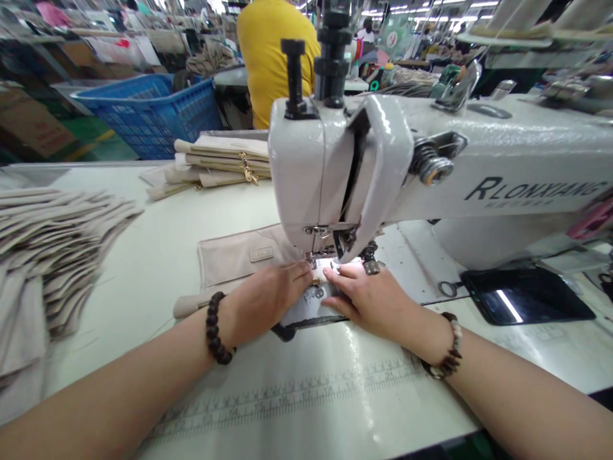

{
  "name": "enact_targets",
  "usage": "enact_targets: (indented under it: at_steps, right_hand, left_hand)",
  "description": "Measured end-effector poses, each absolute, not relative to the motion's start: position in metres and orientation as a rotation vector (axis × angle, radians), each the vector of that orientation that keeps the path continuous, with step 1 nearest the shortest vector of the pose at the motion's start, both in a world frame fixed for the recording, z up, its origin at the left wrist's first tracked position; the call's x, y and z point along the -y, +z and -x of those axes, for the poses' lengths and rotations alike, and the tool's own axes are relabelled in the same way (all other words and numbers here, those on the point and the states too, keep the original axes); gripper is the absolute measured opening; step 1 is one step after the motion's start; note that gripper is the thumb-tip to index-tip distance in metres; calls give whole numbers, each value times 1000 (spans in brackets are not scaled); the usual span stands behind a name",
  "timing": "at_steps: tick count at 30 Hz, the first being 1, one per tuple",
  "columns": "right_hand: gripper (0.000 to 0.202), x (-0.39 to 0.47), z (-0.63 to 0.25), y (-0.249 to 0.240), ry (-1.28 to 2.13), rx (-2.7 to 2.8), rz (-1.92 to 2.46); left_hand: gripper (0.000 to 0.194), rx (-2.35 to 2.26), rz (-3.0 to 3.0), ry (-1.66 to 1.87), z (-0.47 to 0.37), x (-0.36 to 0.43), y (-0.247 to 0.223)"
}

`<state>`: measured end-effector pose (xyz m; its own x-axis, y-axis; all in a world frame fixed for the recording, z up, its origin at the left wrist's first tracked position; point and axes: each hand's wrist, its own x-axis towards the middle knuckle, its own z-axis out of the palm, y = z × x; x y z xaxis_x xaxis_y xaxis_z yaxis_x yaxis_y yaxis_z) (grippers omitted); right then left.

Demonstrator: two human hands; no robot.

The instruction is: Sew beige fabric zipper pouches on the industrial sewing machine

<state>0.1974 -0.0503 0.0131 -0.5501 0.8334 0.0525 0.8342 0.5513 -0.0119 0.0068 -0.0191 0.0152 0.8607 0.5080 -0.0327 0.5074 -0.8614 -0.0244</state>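
A beige fabric piece [230, 257] with a small stitched label lies under the head of a white sewing machine [306, 166]. Resting on that fabric, my left hand [271, 287] has its fingers stretched flat toward the presser foot [312, 259]; its thumb is hidden. On the other side of the needle, my right hand [368, 294] lies low with thumb and fingers apart, fingertips at the lit edge of the work. A small gold-coloured metal part [315, 281] shows between the two hands. A rolled fabric edge [189, 305] sticks out left of my left wrist.
Stacked beige strips [86, 243] cover the table's left side. Folded beige pieces with a gold clasp [248, 169] lie behind. A black phone [527, 295] and scissors [449, 289] sit right. Beyond are a blue basket [153, 108] and a person in yellow [275, 57].
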Motion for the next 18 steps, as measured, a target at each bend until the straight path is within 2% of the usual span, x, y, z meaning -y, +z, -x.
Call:
enact_targets:
  at_steps: [18]
  right_hand:
    - [30,51,-198,15,116,2709,1419]
  left_hand:
    - [36,764,3059,27,-4,22,13]
